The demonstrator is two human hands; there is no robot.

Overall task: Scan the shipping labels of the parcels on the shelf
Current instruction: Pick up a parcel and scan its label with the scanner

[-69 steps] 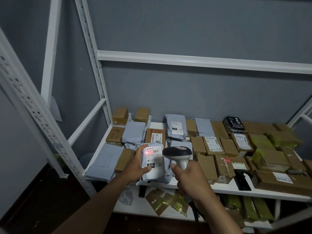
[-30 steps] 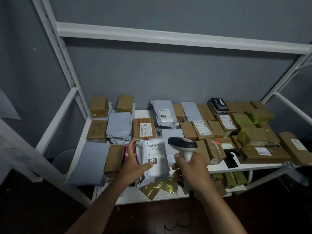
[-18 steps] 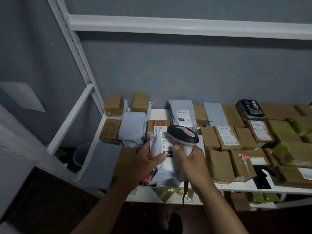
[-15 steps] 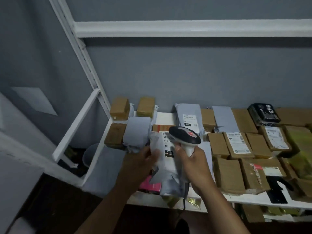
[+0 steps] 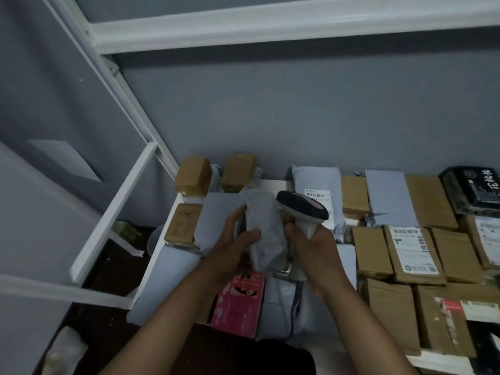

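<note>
My left hand point(image 5: 234, 246) grips a grey poly-bag parcel point(image 5: 263, 226) above the left part of the white shelf point(image 5: 274, 184); its plain grey side faces me and no label shows on it. My right hand point(image 5: 315, 251) holds the handle of a barcode scanner point(image 5: 301, 211), its dark head just right of the parcel. Behind the scanner lies a grey bag with a white shipping label point(image 5: 317, 197). A brown box with a large label point(image 5: 414, 249) lies to the right. A pink box point(image 5: 239, 301) sits under my left wrist.
Several brown boxes and grey bags cover the shelf, with a black printed parcel point(image 5: 473, 189) at the back right. A white upright post point(image 5: 127, 104) and side rail point(image 5: 113, 209) bound the left end. A white crossbeam point(image 5: 270, 28) runs overhead. The scanner's cable hangs below my right hand.
The parcel in my left hand has turned over: its white label faced me before, now only plain grey shows. The view has moved closer to the shelf and the scanner's red light is gone.
</note>
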